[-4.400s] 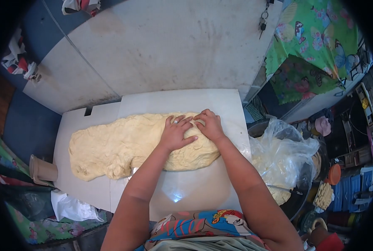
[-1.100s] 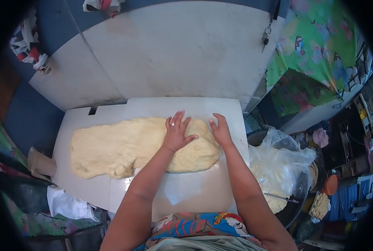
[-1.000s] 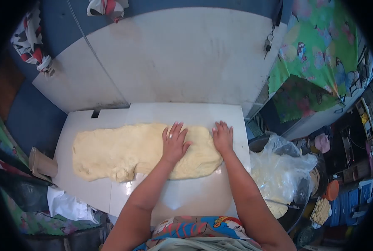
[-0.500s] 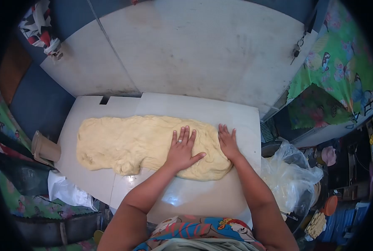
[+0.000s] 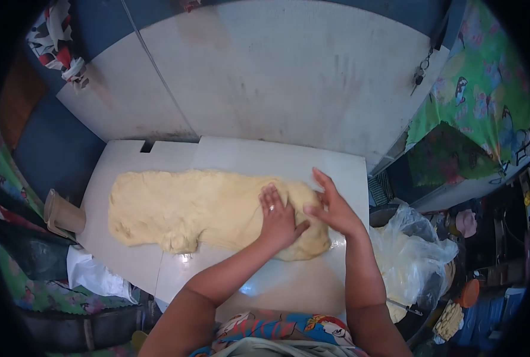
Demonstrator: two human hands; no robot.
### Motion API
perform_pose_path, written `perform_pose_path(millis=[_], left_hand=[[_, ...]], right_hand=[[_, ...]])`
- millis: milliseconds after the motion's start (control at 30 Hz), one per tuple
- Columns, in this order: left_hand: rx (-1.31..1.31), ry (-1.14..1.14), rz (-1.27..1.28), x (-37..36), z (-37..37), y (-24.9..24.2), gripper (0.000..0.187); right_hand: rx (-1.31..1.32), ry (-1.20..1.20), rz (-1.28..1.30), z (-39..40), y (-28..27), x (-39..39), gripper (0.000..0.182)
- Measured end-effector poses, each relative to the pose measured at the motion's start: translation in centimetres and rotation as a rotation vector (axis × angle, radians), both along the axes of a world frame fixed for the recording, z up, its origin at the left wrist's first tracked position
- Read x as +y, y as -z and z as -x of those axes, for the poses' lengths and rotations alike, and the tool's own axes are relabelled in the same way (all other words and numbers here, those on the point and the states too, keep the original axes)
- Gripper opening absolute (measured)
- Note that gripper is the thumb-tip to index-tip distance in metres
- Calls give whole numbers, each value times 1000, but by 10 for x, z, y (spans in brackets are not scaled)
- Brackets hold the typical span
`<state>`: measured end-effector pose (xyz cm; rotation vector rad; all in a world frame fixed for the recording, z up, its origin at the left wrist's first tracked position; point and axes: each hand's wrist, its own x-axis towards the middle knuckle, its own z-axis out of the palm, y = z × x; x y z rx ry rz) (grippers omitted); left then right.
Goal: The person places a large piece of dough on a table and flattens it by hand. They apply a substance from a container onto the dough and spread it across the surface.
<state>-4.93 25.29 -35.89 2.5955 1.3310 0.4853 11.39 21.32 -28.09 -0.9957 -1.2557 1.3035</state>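
Note:
A long, thick slab of pale yellow dough point(image 5: 175, 202) stretches across the white work surface point(image 5: 288, 154), with a lumpy bulge on its near edge. My left hand point(image 5: 277, 219), wearing a ring, presses flat on the right part of the dough, fingers pointing away from me. At the dough's right end, my right hand point(image 5: 335, 208) is lifted on edge with thumb and fingers apart. Its thumb is over the dough; whether it touches cannot be made out.
A beige plastic container point(image 5: 65, 213) stands at the left edge. Clear plastic bags point(image 5: 416, 250) fill the right side, near an orange cup point(image 5: 470, 293). A pale upright panel point(image 5: 265, 71) rises behind the surface. Keys point(image 5: 419, 76) hang at upper right.
My left hand has shifted right along the dough. My right hand has turned from flat beside the dough to raised on edge. The dough's right end looks folded a little inward.

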Motion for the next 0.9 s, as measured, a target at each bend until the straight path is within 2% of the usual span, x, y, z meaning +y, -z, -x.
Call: perform_pose_path(millis=[67, 100, 133, 200, 233, 300, 333, 400, 533, 600, 733, 800, 833, 900], left_hand=[[183, -27, 168, 19, -23, -14, 92], [263, -63, 184, 21, -32, -21, 90], [249, -60, 188, 23, -35, -16, 90], [266, -86, 33, 26, -36, 0, 87], [269, -84, 39, 23, -31, 2, 87], [150, 40, -202, 18, -20, 4, 80], [150, 33, -192, 16, -15, 3, 80], [128, 14, 104, 4, -6, 2, 79], [126, 14, 119, -20, 12, 3, 76], [3, 32, 51, -31, 19, 7, 73], [-26, 11, -37, -34, 25, 9, 70], [-237, 91, 407, -14, 38, -3, 70], [-229, 99, 387, 4, 49, -22, 70], [-546, -80, 743, 32, 72, -61, 74]], right_hand=[[-955, 571, -57, -6, 28, 22, 78], [-922, 648, -158, 0, 24, 28, 64], [-937, 647, -158, 8, 25, 37, 64], [-598, 177, -84, 25, 36, 60, 57], [-596, 176, -77, 33, 39, 68, 57], [-832, 34, 45, 47, 41, 88, 57], [-950, -43, 107, 53, 43, 97, 57], [-1172, -205, 246, 59, 55, 105, 58], [-1216, -234, 219, 54, 74, 115, 60], [-1302, -139, 190, 58, 73, 115, 55], [-1360, -35, 80, 61, 77, 109, 52], [-1322, 11, 32, 58, 80, 105, 49], [-1316, 31, 18, 57, 80, 105, 49], [-1258, 43, -24, 54, 84, 101, 48]])
